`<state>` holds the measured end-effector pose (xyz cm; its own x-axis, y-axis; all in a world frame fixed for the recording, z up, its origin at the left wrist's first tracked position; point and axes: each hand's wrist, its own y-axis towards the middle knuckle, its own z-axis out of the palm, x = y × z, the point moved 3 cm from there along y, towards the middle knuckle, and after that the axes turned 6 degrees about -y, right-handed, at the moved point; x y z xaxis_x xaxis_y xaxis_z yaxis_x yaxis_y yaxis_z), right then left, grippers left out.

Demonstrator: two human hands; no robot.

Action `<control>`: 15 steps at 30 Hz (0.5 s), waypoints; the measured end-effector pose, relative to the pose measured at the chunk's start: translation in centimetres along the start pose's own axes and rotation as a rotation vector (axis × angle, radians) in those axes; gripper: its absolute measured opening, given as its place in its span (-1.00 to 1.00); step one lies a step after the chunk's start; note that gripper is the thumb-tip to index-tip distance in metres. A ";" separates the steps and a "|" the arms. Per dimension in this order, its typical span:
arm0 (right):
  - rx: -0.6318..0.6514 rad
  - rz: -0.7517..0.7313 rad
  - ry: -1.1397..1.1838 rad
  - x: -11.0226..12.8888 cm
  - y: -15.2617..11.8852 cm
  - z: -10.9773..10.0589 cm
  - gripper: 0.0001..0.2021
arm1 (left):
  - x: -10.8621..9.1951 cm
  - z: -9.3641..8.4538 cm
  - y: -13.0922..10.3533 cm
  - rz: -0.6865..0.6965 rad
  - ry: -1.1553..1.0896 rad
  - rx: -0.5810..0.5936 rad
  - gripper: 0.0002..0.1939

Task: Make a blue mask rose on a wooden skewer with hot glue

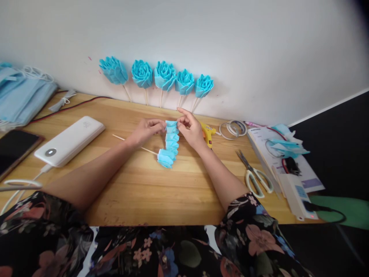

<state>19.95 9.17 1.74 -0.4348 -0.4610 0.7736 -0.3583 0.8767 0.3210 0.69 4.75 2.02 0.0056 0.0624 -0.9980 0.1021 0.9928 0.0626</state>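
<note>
A pleated blue strip (pixel 172 143) runs down the middle of the wooden table, its near end bunched into a small roll on a thin wooden stick (pixel 149 150). At the strip's far end, my left hand (pixel 147 130) pinches the left edge between thumb and finger. My right hand (pixel 190 128) pinches the right edge of that same end, its index finger raised. Behind them, several blue fabric-like flowers (pixel 165 75) on sticks lean against the wall. A yellow glue gun (pixel 208 134) lies just right of my right hand, partly hidden by it.
On the left are blue masks (pixel 25 94), a white power bank (pixel 70 141) and a dark phone (pixel 17 150). Tape rolls (pixel 233 130), scissors (pixel 255 175), a paper stack (pixel 311 175) with blue scraps (pixel 285 146), and a white power strip (pixel 296 196) sit on the right.
</note>
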 end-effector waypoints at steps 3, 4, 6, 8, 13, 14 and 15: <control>0.018 -0.003 0.003 0.2 -0.1 0.1 -0.46 | 0.2 0.0 0.0 -0.023 0.011 -0.019 -0.60; 0.028 -0.011 0.001 0.3 -0.2 0.0 -0.46 | 0.2 0.0 0.1 -0.029 0.010 -0.030 -0.60; 0.039 -0.045 -0.013 0.6 -0.4 -0.2 -0.47 | 0.4 0.0 0.1 -0.034 0.003 -0.050 -0.61; 0.013 -0.112 -0.056 1.0 -0.7 -0.7 -0.50 | 0.5 0.0 0.2 -0.032 -0.018 -0.062 -0.62; -0.121 -0.387 -0.327 1.3 -1.2 -1.5 -0.58 | 0.8 -0.2 0.4 -0.016 -0.048 -0.067 -0.60; -0.135 -0.437 -0.379 1.2 -1.3 -1.5 -0.59 | 0.8 -0.2 0.5 -0.011 -0.049 -0.069 -0.59; -0.145 -0.476 -0.428 1.2 -1.4 -1.4 -0.60 | 0.8 -0.2 0.5 -0.006 -0.052 -0.073 -0.59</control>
<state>21.11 7.62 2.98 -0.5573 -0.7908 0.2531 -0.4906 0.5596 0.6680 0.53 5.33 1.21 0.0574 0.0524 -0.9970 0.0295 0.9981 0.0542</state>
